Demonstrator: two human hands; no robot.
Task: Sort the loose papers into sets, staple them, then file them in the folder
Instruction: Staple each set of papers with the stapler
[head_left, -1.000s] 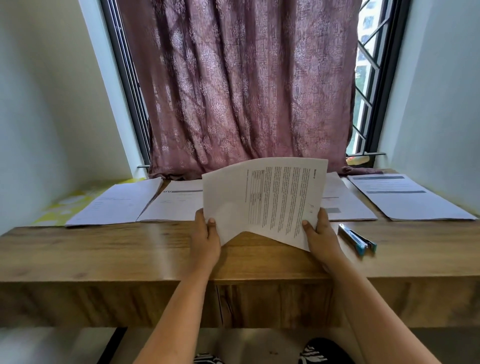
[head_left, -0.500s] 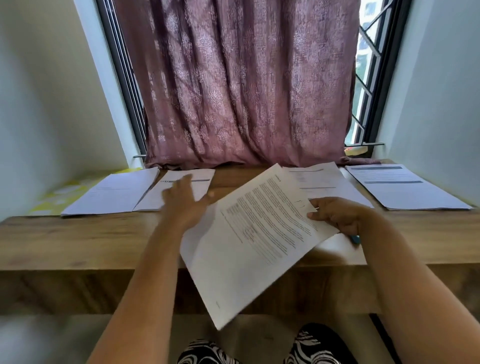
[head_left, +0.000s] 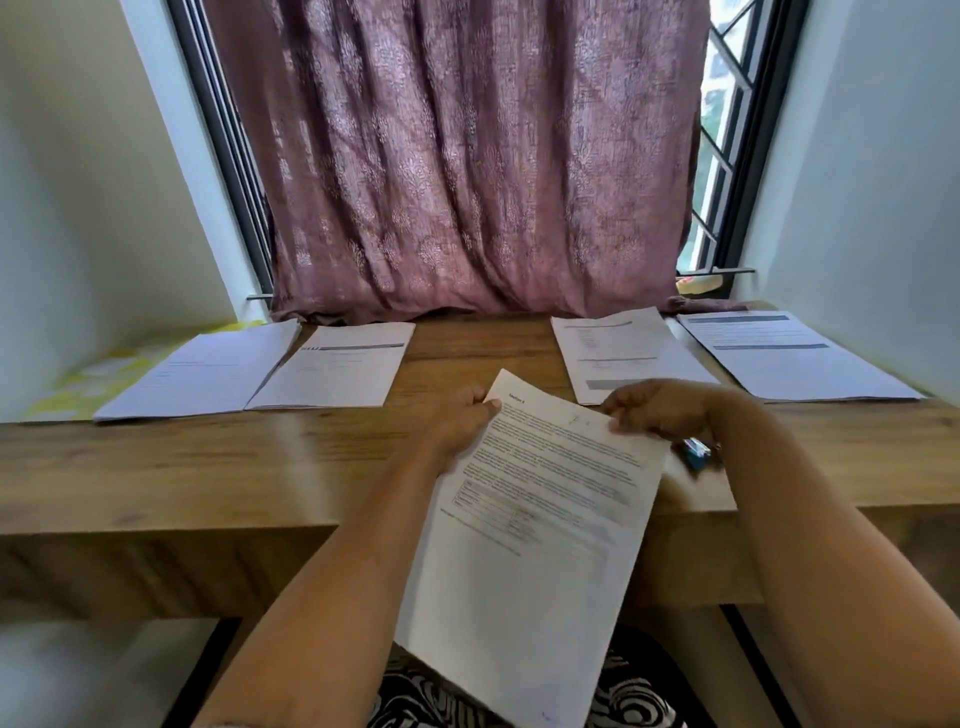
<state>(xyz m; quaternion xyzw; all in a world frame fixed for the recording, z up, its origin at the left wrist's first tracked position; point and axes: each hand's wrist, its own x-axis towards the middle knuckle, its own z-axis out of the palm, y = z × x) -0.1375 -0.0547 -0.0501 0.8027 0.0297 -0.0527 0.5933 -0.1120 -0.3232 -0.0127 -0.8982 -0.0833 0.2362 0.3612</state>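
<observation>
Both hands, left hand (head_left: 460, 421) and right hand (head_left: 657, 410), pinch the sheet (head_left: 530, 530) by its top corners, overhanging the desk (head_left: 208, 467), so it could sag, crease or slip.

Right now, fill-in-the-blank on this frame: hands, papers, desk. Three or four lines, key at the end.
1. Both the left hand and the right hand grip the top edge of one printed ____.
2. Along the back of the wooden desk lie ____ paper sets: two at left, two at right.
3. The blue stapler lies just beyond the ____ forearm.
4. Behind the desk hangs a mauve ____.

Missing words: sheet; four; right; curtain
</observation>
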